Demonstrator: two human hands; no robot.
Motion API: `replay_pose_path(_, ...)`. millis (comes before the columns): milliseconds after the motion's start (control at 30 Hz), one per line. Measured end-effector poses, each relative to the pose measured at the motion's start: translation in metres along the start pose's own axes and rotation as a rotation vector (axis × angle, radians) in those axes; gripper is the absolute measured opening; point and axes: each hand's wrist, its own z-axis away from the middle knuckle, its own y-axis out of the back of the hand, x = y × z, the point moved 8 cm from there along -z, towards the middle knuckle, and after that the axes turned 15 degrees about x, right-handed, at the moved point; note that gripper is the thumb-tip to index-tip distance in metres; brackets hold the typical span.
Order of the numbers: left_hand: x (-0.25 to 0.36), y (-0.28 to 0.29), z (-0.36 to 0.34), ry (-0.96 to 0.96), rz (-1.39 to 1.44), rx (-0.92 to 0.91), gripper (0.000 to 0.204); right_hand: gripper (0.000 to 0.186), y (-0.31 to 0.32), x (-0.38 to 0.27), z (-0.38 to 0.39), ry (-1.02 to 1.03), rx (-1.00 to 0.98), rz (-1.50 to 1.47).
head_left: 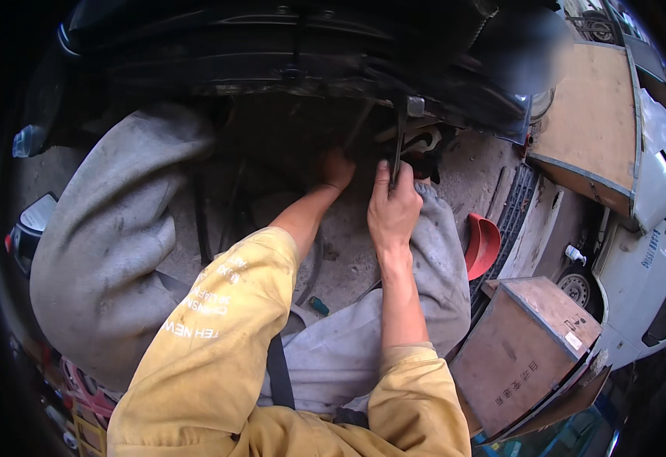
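In the middle, below the dark vehicle body [219,65], my right hand [394,213] is closed around a long, slim metal tool [400,145]. The tool stands nearly upright. Its upper end reaches the vehicle's lower edge beside a small pale metal block [415,107]; its exact kind does not show. To the left, in deep shadow, my left hand [335,169] is closed, and a faint rod-like shape rises from it toward the vehicle. The shadow hides what its fingers grip. A curved pale part [423,141] sits just beyond my right hand.
A red scoop-shaped piece [482,245] lies right of my knee. Two wooden crates [588,114] stand at the right, with a white van [645,282] behind. A black bottle [32,228] is at far left. A small green object [318,306] rests on the floor between my legs.
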Motion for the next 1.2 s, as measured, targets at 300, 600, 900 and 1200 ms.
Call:
replay_pose_path(300, 0.000, -0.003, 0.003, -0.004, -0.040, -0.189, 0.031, 0.039, 0.022, -0.019, 0.010, 0.241, 0.280, -0.298)
replay_pose_path(600, -0.014, 0.000, -0.007, 0.066, -0.150, -0.257, 0.036, 0.036, 0.040, -0.071, 0.013, 0.108, 0.319, -0.579)
replay_pose_path(900, -0.033, 0.009, 0.013, 0.025, 0.133, -0.121, 0.036, 0.029, -0.020, -0.016, 0.054, -0.090, -0.047, 0.009)
replay_pose_path(1200, -0.012, 0.012, 0.012, 0.098, -0.005, -0.285, 0.039, 0.035, -0.028, -0.030, 0.034, 0.101, 0.198, -0.116)
